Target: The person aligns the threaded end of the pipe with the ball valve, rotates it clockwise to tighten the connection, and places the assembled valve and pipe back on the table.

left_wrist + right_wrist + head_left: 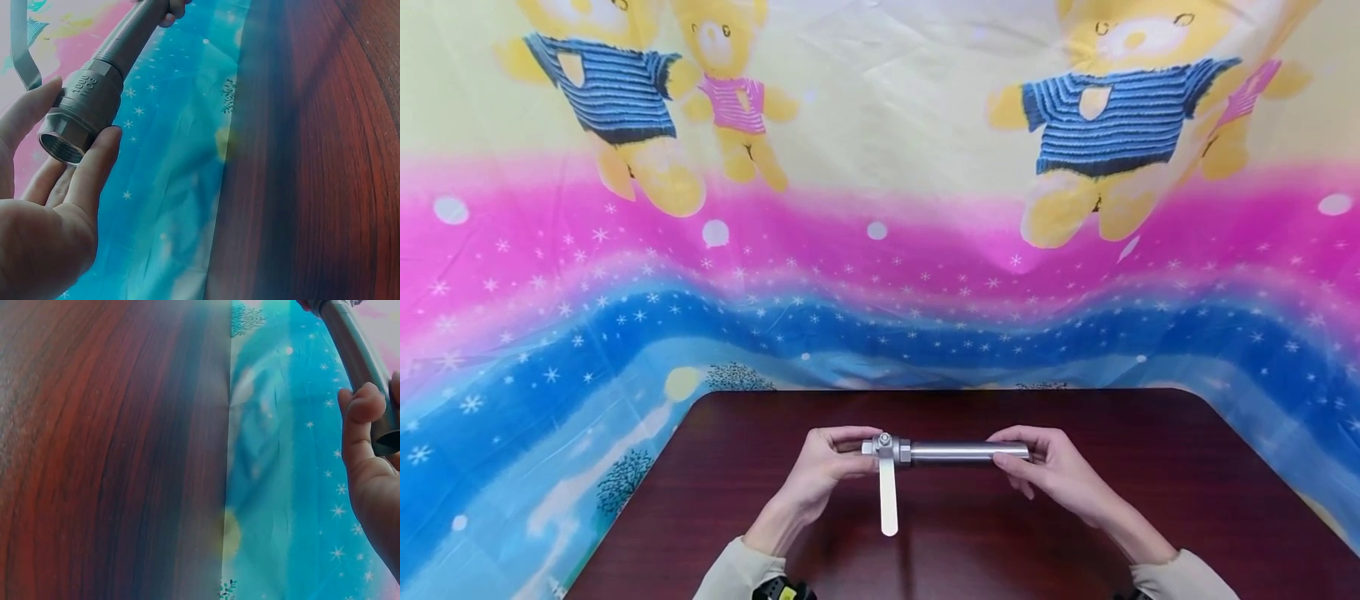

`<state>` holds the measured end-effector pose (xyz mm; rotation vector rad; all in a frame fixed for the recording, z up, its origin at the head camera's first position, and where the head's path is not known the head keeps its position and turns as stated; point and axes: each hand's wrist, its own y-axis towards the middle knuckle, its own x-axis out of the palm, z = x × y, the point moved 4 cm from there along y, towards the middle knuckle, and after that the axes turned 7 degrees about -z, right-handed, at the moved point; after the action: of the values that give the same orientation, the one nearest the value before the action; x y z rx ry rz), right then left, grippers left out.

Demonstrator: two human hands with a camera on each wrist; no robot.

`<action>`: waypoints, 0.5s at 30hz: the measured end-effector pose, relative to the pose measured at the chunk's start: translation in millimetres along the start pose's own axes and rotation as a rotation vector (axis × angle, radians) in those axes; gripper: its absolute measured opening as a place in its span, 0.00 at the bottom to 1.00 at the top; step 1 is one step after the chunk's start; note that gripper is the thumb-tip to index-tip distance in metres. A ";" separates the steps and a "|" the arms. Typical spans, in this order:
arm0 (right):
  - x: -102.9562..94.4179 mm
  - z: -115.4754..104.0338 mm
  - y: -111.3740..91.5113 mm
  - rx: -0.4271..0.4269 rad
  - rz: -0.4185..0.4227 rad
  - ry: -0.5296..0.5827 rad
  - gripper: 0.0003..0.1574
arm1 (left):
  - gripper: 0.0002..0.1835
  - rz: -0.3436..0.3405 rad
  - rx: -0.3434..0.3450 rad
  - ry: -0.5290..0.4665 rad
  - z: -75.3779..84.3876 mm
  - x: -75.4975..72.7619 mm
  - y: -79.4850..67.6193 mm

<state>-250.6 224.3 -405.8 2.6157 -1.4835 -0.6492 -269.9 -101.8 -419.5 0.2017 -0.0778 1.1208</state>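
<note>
A silver ball valve [892, 450] with a flat lever handle [888, 500] is joined end to end with a smooth metal pipe [962, 452]. Both are held level above the table in the head view. My left hand [820, 467] grips the valve's outer end between thumb and fingers; in the left wrist view its threaded opening [62, 149] faces the palm. Around the pipe's far end, my right hand [1056, 467] curls its thumb and fingers. The pipe's open end shows beside the palm in the right wrist view. The threads at the joint are mostly hidden.
Below the hands lies a dark red-brown wooden table [760, 433] with rounded far corners. A printed cloth [880, 333] with bears and snowflakes hangs behind and beside it. A dark wristband [782, 588] sits at the left cuff.
</note>
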 end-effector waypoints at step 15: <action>2.7 1.5 -0.6 0.003 -0.027 0.007 0.20 | 0.26 -0.002 -0.008 -0.005 -1.5 0.0 -2.5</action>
<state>-249.5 222.6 -408.2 2.6418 -1.4514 -0.6406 -267.7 -102.6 -421.2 0.1978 -0.0865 1.1182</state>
